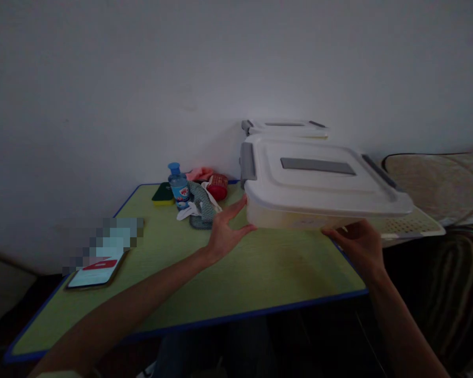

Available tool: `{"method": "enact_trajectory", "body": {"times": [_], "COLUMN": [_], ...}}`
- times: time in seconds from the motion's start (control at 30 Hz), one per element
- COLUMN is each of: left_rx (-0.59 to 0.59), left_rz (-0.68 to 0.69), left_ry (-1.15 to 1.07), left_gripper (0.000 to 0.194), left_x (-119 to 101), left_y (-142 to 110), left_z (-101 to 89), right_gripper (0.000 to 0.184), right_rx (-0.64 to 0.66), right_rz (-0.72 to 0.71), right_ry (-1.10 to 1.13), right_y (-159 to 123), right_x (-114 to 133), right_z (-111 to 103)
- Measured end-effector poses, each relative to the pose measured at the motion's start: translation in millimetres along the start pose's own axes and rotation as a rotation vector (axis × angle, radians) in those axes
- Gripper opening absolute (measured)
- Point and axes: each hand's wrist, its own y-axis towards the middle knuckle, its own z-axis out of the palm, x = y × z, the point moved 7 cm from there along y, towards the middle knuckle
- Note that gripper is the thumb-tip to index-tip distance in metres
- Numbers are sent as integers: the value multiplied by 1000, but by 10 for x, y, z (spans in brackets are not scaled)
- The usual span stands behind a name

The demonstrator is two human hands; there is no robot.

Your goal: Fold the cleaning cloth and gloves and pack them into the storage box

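Observation:
Both my hands hold a wide, shallow storage box (287, 219) with a white lid (319, 191), raised above the right part of the table. Grey latches sit on the lid's two sides, and a grey strip runs across its top. My left hand (227, 231) grips the box's left front corner, thumb low and fingers at the side. Under the right front edge, my right hand (357, 242) is closed on the box, with some fingers hidden beneath it. Behind it is a second white-lidded box (287, 127), mostly covered from view.
The green table (173, 294) has a blue edge. Toward its back left are a sponge (163, 195), a blue-capped bottle (180, 188), a grey cloth (202, 207) and a red item (217, 187). A phone (102, 262) lies left. A perforated pale basket (413, 224) is at right.

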Motion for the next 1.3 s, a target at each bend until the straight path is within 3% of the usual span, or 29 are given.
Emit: {"method": "enact_trajectory", "body": {"times": [0.27,0.53,0.9,1.3], "left_rx": [24,75,136,222], "left_rz": [-259,-392,-428,-363], "left_ry": [33,44,99,41], "left_gripper": [39,43,33,29], "left_x": [388,445,471,437], "left_y": [-272,-334,-353,-351], "left_z": [113,132,148,129], "right_gripper": [40,45,51,46], "right_rx": [35,10,104,94], "right_rz": [113,198,234,230], "right_ry": [-82,-116,-156,-236], "right_y": [-182,-300,-316,-290], "right_x": [-356,-599,-624,-645], "right_z": [25,-31,17,18]}}
